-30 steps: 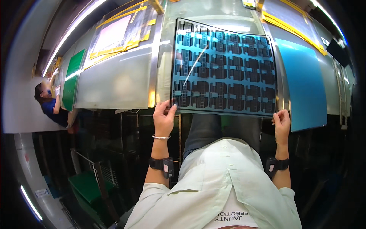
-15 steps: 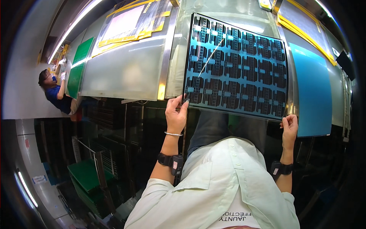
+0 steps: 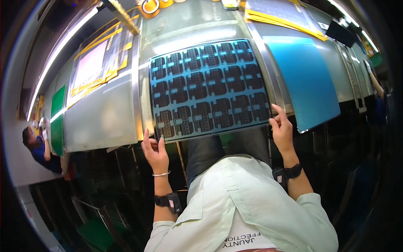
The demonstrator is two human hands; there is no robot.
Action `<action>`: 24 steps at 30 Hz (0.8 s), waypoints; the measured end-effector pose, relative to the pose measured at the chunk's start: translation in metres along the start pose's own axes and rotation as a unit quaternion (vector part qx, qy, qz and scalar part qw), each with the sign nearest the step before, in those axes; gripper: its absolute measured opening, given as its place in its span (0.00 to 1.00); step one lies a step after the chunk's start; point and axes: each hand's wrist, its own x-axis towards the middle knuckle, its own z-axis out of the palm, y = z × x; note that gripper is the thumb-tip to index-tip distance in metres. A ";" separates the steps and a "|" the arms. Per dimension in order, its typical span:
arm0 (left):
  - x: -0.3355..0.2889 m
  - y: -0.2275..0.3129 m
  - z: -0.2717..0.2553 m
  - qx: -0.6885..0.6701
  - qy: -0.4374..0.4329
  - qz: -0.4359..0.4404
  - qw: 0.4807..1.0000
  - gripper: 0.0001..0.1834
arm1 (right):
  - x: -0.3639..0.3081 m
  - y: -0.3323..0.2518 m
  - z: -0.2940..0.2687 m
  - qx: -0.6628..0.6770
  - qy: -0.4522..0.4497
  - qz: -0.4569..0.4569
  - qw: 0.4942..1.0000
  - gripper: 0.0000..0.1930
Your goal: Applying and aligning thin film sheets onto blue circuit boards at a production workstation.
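A rectangular panel (image 3: pixel 210 85) with rows of black circuit-like patterns on blue lies on the bench in front of me, its near edge close to the bench's front edge. My left hand (image 3: pixel 156 154) is at the panel's near left corner, thumb and fingers spread apart around the corner. At the near right corner is my right hand (image 3: pixel 283 129), its fingers parted and the thumb by the panel's edge. Whether the fingertips still touch the panel is hard to make out.
To the right lies a plain blue sheet (image 3: pixel 306 80), overhanging the bench front. Yellow-edged clear films (image 3: pixel 97 63) lie at left, others (image 3: pixel 281 17) at far right. A green board (image 3: pixel 58 119) stands by a co-worker (image 3: pixel 42 151). Tape rolls (image 3: pixel 150 6) sit at the back.
Both hands have loosened from a pinch on the panel's near corners to parted fingers. The panel has come down flatter on the bench. The whole view has shifted and turned.
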 end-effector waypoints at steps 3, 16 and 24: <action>0.010 0.023 -0.006 0.254 0.013 0.176 0.951 0.21 | 0.009 -0.007 -0.018 -0.212 -0.026 -0.041 0.976 0.25; 0.025 0.011 -0.019 0.216 -0.169 0.212 0.938 0.16 | 0.209 -0.015 0.046 -0.416 -0.068 -0.250 0.872 0.20; 0.060 0.018 -0.030 0.235 -0.205 0.253 0.916 0.16 | 0.244 -0.001 0.089 -0.319 0.006 -0.241 0.916 0.22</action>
